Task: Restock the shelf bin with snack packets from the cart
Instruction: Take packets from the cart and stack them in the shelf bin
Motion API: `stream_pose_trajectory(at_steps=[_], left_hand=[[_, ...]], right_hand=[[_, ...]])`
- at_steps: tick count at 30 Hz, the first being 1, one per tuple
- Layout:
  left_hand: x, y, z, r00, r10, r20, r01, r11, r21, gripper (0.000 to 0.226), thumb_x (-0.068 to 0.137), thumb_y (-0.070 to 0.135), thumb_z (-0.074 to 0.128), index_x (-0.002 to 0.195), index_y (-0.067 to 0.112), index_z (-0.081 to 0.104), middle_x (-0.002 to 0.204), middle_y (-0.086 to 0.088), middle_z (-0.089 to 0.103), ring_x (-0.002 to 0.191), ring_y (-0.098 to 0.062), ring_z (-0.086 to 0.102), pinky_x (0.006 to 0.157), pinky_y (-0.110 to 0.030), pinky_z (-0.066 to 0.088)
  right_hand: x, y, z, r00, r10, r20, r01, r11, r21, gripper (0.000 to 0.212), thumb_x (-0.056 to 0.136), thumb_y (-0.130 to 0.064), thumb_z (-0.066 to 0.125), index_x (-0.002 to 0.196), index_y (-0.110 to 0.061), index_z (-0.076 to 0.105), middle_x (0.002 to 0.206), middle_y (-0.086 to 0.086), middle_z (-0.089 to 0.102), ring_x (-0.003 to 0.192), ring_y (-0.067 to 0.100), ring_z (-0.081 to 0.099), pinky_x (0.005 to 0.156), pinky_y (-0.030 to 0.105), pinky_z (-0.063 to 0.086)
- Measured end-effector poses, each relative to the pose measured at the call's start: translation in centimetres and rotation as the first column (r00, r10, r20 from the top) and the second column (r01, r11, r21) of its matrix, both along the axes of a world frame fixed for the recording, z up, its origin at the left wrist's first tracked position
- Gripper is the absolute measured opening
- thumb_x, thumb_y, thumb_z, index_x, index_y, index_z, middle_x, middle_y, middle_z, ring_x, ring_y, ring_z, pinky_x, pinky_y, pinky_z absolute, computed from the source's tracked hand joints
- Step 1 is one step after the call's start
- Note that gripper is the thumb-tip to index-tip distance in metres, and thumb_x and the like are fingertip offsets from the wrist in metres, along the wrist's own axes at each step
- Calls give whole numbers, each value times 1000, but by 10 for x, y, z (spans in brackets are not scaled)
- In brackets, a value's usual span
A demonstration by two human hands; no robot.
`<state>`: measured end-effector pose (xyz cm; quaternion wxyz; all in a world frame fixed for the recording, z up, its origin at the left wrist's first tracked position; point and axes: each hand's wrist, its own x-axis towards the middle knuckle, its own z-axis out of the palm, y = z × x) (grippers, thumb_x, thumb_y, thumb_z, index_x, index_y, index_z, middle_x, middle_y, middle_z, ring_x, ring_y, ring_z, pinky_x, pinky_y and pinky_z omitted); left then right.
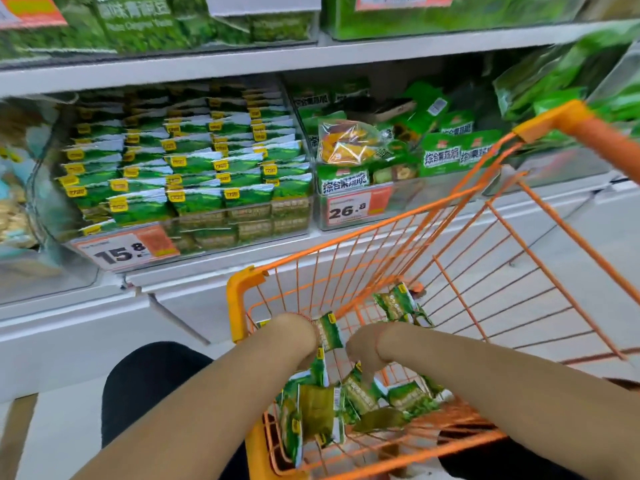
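Observation:
Both my forearms reach down into the orange wire cart (398,237). My left hand (300,336) is bent at the wrist and grips a green snack packet (329,332) that stands upright beside it. My right hand (363,348) curls downward with its fingers hidden, and it holds the top of another green packet (358,372). Several more green packets (346,400) lie loose on the cart floor, with two (398,303) further in. The shelf bin (194,233), clear plastic with a 15.8 price tag, sits up left and holds stacked rows of the same green packets (187,164).
A neighbouring bin (356,209) tagged 26.8 holds larger green bags and a yellow one. Shelves above carry green boxes. The cart handle (588,129) rises at the upper right. A white shelf base runs below the bins. My dark-clad knee (145,382) is left of the cart.

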<state>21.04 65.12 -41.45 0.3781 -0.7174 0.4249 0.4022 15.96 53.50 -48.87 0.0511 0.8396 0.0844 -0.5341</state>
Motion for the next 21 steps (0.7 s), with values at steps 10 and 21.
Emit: stream_pose_trajectory(at_steps=[10,21], left_hand=[[11,0,-22,978,162,-129,-191,946,-261,22,95,21,48,109,7,58,91,-9,53,79,-24,48,69,-33,42],[9,-11,8,473,365,-802,-880,247,-407,14,90,25,62,100,20,53,133,-15,48,98,-29,63,53,-22,55]], right_hand=[[2,-7,15,931,-355,-88,363,871,332,15,91,-24,64,91,-9,61,81,4,52,66,16,47,65,31,42],[-16,-63,89,526,-845,-92,718,384,580,30,96,-11,49,125,-13,51,115,1,42,93,17,54,62,27,59]])
